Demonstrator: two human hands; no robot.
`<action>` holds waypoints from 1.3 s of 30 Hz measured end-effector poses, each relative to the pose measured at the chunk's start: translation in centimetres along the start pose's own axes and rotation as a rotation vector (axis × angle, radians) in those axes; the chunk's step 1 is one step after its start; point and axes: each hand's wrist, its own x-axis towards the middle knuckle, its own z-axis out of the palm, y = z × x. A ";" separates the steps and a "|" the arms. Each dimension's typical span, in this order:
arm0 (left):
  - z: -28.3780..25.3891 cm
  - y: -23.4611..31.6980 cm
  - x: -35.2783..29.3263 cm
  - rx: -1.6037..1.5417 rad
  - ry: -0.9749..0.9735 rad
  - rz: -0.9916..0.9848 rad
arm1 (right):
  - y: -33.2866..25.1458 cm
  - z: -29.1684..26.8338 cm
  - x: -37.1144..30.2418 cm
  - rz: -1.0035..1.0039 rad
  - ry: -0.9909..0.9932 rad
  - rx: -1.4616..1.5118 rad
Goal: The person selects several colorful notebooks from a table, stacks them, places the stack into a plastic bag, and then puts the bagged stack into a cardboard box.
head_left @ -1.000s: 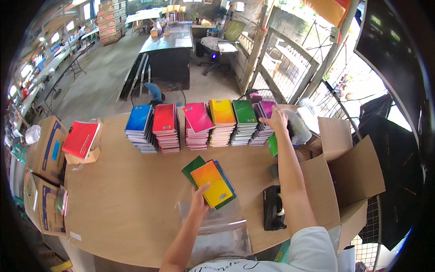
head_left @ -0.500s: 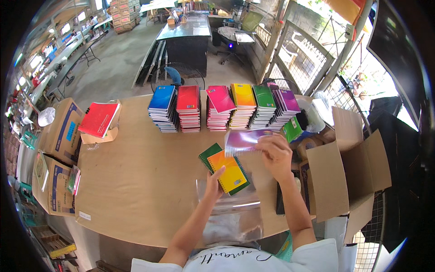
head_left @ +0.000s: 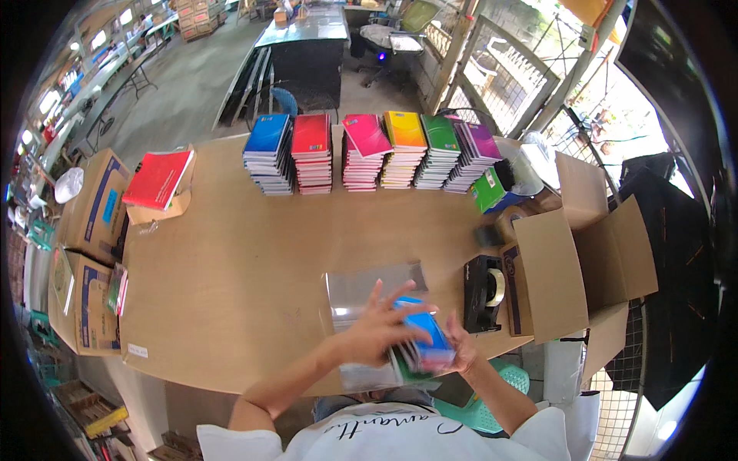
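A small bundle of spiral notebooks [head_left: 432, 338], blue cover on top and a green one showing beneath, is tilted close to my body at the table's front edge. My right hand [head_left: 463, 349] grips its right side. Over its left side my left hand [head_left: 377, 330] has its fingers spread, some lying across the blue cover; motion blurs them. Beneath the hands lies a transparent plastic bag [head_left: 338, 296], partly hidden. Further back stand notebook stacks in a row: blue [head_left: 266, 146], red [head_left: 311, 142], pink [head_left: 366, 146], yellow [head_left: 404, 138], green [head_left: 439, 146] and purple [head_left: 478, 150].
To the right are a black tape dispenser [head_left: 482, 296] and an open cardboard box [head_left: 550, 269]. A red book [head_left: 158, 180] rests on the table's far left, beside more cardboard boxes [head_left: 96, 203]. A green stool [head_left: 492, 396] stands below the front edge.
Both hands have drawn closer to my body. The left hand has loosened from the yellow and green notebooks; the bundle is now in the right hand, blue on top. The purple notebook no longer shows there.
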 end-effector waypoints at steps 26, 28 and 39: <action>16.8 -10.4 -4.9 -0.326 0.906 -0.127 | 5.8 -13.0 11.2 -1.262 0.173 -1.048; 17.8 -10.8 -4.7 -0.377 0.933 -0.103 | 6.3 -12.8 11.4 -1.307 0.148 -0.996; 15.4 -8.2 -7.5 -0.209 0.800 -0.436 | -2.1 -6.8 5.6 -0.855 0.256 -1.281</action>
